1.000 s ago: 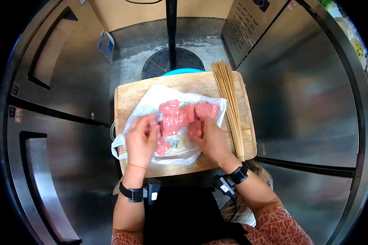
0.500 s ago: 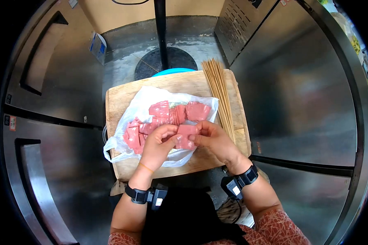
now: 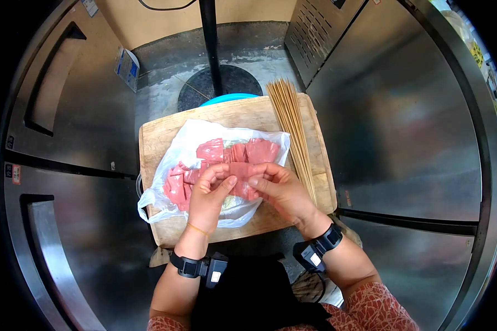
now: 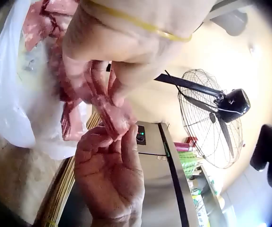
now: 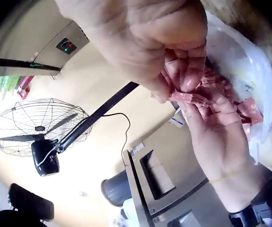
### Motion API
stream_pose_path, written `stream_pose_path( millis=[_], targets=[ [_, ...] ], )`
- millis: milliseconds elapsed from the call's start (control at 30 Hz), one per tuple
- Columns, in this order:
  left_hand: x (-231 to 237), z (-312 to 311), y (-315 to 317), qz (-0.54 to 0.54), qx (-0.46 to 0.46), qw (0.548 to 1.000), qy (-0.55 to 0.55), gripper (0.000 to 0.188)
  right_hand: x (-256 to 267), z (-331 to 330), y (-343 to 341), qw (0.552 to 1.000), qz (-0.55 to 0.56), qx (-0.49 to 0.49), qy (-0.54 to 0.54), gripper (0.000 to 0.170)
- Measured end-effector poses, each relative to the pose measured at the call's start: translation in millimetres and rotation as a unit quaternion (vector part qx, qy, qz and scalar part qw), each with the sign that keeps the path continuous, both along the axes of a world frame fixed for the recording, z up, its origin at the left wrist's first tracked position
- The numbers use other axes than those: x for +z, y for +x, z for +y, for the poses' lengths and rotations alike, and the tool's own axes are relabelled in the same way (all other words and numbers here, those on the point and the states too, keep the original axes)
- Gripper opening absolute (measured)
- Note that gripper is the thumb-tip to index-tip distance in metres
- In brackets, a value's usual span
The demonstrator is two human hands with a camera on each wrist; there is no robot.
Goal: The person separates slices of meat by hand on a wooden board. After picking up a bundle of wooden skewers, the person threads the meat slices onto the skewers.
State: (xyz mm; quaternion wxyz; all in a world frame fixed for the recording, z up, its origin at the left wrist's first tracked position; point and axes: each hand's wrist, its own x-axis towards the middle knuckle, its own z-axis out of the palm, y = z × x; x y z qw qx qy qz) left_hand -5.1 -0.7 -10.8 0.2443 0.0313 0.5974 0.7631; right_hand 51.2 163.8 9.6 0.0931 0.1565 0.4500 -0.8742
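Note:
Between both hands, over the bag, I hold a piece of pink sliced meat up by its two sides. My left hand pinches its left side between thumb and fingers. On the other side, the thumb and fingers of my right hand pinch it too. From the left wrist view, the held meat looks layered and slightly folded between the fingertips. Below lies an opened white plastic bag with more meat slices spread on it; the hands hide some of them.
The bag lies on a wooden cutting board. A bundle of bamboo skewers lies along the board's right side. Steel refrigerators stand close on both sides. Beyond the board are a black pole and a blue rim.
The hands came together from apart over the bag, bringing up a piece of meat between them. Since half a second ago both hands still pinch it, raised slightly. The head view shifted a little.

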Motion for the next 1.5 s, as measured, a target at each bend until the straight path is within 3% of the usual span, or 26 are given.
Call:
stream_pose_path(
  millis=[100, 300, 600, 900, 1100, 1200, 1500],
  targets=[
    [-4.4, -2.4, -0.6, 0.072, 0.001, 0.996, -0.048, 0.022, -1.6, -4.8, -2.2, 1.0, -0.002, -0.009, 0.025, 0.017],
    [0.8, -3.8, 0.8, -0.007, 0.02, 0.999, -0.039, 0.02, -3.0, -8.3, -3.9, 0.997, 0.032, 0.009, 0.063, 0.015],
    [-3.8, -5.5, -1.0, 0.04, 0.027, 0.997, -0.057, 0.013, -9.6, -11.8, -2.9, 0.999, 0.018, -0.009, 0.035, 0.012],
    [0.1, -6.2, 0.7, 0.073, 0.011, 0.994, -0.085, 0.012, -18.7, -10.0, -4.8, 0.979, 0.026, -0.03, 0.202, 0.011],
    [5.8, -7.2, -1.9, -0.086, 0.02, 0.996, -0.003, 0.01, -14.7, -11.0, -5.3, 0.987, 0.034, -0.021, 0.155, 0.011],
    [1.5, -8.1, -1.4, -0.089, 0.027, 0.995, 0.047, 0.01, -14.5, -11.4, -5.1, 0.987, 0.041, -0.021, 0.153, 0.011],
    [8.6, -6.4, -2.0, -0.077, -0.003, 0.996, 0.054, 0.006, -9.4, -12.8, -3.2, 0.978, 0.064, -0.001, 0.201, 0.016]
  ],
)
